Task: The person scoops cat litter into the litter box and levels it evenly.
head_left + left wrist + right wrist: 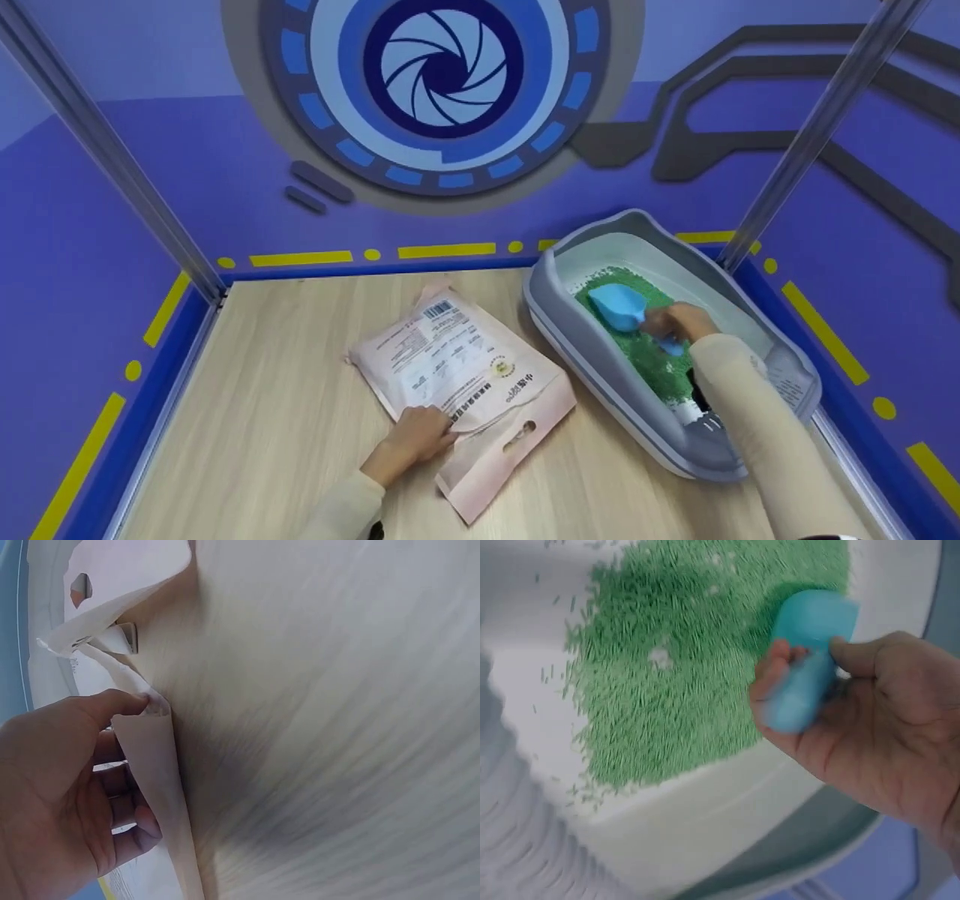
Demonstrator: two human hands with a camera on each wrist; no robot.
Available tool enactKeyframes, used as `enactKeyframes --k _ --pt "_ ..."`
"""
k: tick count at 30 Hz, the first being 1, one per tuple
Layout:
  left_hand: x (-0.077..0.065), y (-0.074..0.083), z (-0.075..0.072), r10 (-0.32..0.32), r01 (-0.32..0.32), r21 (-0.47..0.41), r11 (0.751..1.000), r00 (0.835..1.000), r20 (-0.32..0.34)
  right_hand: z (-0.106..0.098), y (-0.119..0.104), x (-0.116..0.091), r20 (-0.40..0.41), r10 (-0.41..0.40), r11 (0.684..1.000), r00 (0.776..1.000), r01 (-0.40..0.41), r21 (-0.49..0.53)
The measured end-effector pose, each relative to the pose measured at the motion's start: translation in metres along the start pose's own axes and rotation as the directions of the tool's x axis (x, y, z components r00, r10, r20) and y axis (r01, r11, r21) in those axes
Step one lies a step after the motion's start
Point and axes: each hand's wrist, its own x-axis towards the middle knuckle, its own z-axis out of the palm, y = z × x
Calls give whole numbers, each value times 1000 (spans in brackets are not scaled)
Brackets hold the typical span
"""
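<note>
My right hand point(679, 322) grips the handle of a blue scoop point(619, 306) over the litter box. In the right wrist view the scoop's bowl point(814, 619) is low over green pellets point(682, 675), its handle slightly blurred. The grey litter box point(585, 394) has a pale inside with the pellets spread on its floor. At the cut end of a pink printed bag point(457, 352), my left hand point(420, 433) pinches the bag's edge between thumb and fingers. The left wrist view shows the thumb on the opened edge point(146, 765). The bag lies flat, its top flap point(517, 442) folded toward me.
The wooden table point(270, 390) carries both bag and litter box. Blue-purple panels point(172, 180) stand behind and at both sides, with metal posts point(112, 150) at the corners. The litter box stands close to the right-hand panel.
</note>
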Motion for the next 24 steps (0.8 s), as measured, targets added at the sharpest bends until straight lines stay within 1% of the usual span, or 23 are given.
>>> enactKeyframes --k 1,2,4,6,9,11,12,14,16,18,20,21,24 --pt "-1 0 0 2 -2 -3 1000 1000 -5 1 -2 4 12 -5 999 1000 6 -33" --pt "-2 1 0 3 -3 -6 1000 1000 -9 2 -4 9 28 -16 999 999 17 -40" --pt "-3 1 0 8 -8 -11 1000 1000 -19 1 -7 17 28 -65 995 998 67 -78" --pt "-3 0 0 9 -9 -6 1000 1000 -24 -1 -9 24 -29 -118 992 993 116 -55" --pt "-2 -1 2 13 -13 9 1000 999 -31 -6 -6 34 -173 -152 988 973 152 -12" --pt "-1 -2 3 21 -20 22 1000 999 -32 -10 -2 37 -243 -136 989 960 147 27" --pt "0 -3 3 25 -24 29 999 999 -33 -11 -1 39 -253 -119 990 960 133 39" --pt "1 -3 4 29 -27 40 999 999 -34 -12 2 38 -234 -89 992 968 107 68" --pt "0 -2 4 24 -22 46 999 999 -31 -12 6 36 -196 -76 992 978 94 83" --pt "-1 -2 4 16 -14 48 999 999 -29 -11 10 33 -179 -71 991 981 89 99" --pt "-2 -1 4 9 -8 45 999 1000 -23 -10 15 30 -208 -70 989 976 95 114" --pt "-3 -1 3 8 -7 41 999 1000 -23 -9 19 29 -232 -68 991 970 92 97" --pt "-3 -1 2 14 -14 33 999 1000 -20 -8 30 22 -271 -17 995 963 42 87"
